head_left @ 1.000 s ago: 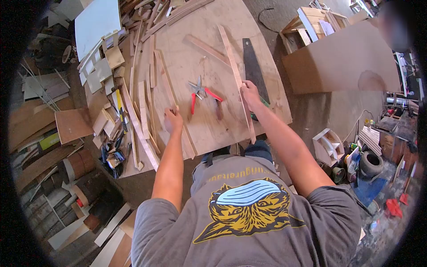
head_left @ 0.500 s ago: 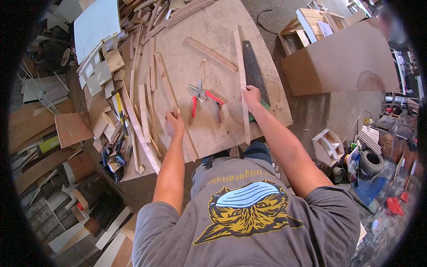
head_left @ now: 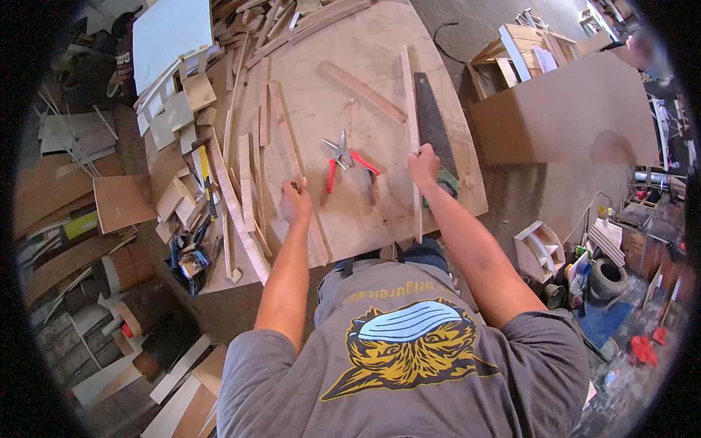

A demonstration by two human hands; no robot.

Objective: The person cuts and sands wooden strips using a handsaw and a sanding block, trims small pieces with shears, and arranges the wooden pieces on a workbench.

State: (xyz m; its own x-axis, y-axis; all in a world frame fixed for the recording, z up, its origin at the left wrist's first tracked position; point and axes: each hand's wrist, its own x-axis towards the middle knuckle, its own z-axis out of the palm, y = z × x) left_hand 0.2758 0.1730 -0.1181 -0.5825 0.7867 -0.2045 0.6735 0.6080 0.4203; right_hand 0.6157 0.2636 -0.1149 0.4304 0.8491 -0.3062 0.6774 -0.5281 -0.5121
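Observation:
My left hand (head_left: pixel 296 200) is closed around a thin wooden strip (head_left: pixel 286 131) lying lengthwise on the plywood tabletop (head_left: pixel 350 226). Further right, my right hand (head_left: pixel 423 165) grips a second long, straight strip (head_left: pixel 410 95), fingers wrapped over it near its middle. Just beyond that strip lies a handsaw (head_left: pixel 434 120) with a green handle (head_left: pixel 447 182), partly behind my right wrist. Between my hands rest red-handled pliers (head_left: pixel 342 152), jaws and handles spread. A shorter wood piece (head_left: pixel 363 91) lies at an angle above them.
Loose wood strips and offcuts (head_left: pixel 237 160) crowd the table's left side, with a yellow-handled tool (head_left: pixel 205 171) among them. A large brown panel (head_left: pixel 562 109) stands to the right. One person (head_left: pixel 646 55) is at upper right, another (head_left: pixel 125 58) at upper left.
The view has shifted slightly, moving the table and its contents rightward in the picture. Both hands still hold their strips. More of the saw's green handle shows, and a person appears at upper left.

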